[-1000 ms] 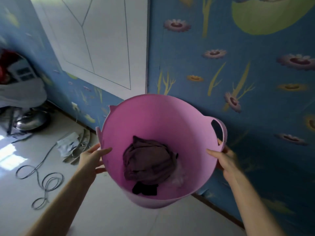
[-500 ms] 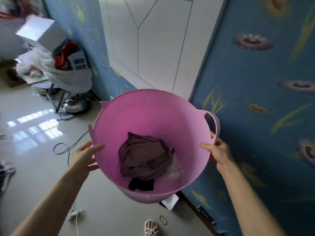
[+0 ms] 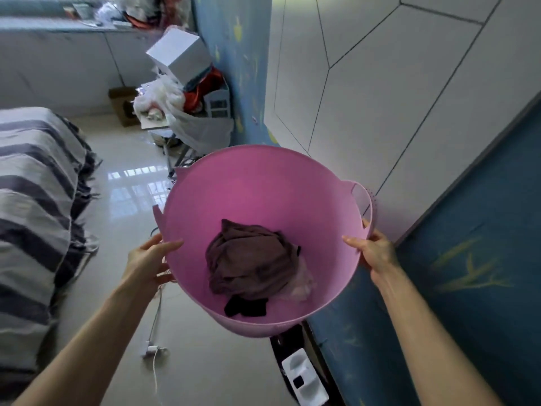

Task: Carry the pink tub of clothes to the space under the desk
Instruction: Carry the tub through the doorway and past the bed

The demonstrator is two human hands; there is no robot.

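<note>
I hold the pink tub (image 3: pixel 257 189) in the air in front of me, tilted a little toward me. Inside it lies a crumpled brown garment (image 3: pixel 248 259) on top of a black piece and a pale one. My left hand (image 3: pixel 150 259) grips the tub's left rim, thumb over the edge. On the right rim, just below the loop handle, my right hand (image 3: pixel 376 252) grips it the same way. No desk shows in the view.
A bed with a grey striped cover (image 3: pixel 32 200) stands at the left. Ahead, a cluttered stand with a white box (image 3: pixel 180 58) and bags stands against the blue wall. A white cable (image 3: pixel 155 332) and a white device (image 3: pixel 304 376) lie on the glossy floor.
The view has swung left along the wall with the tub carried along. The bed has come into sight, and the cluttered stand sits nearer the middle of the view. Both grips are unchanged.
</note>
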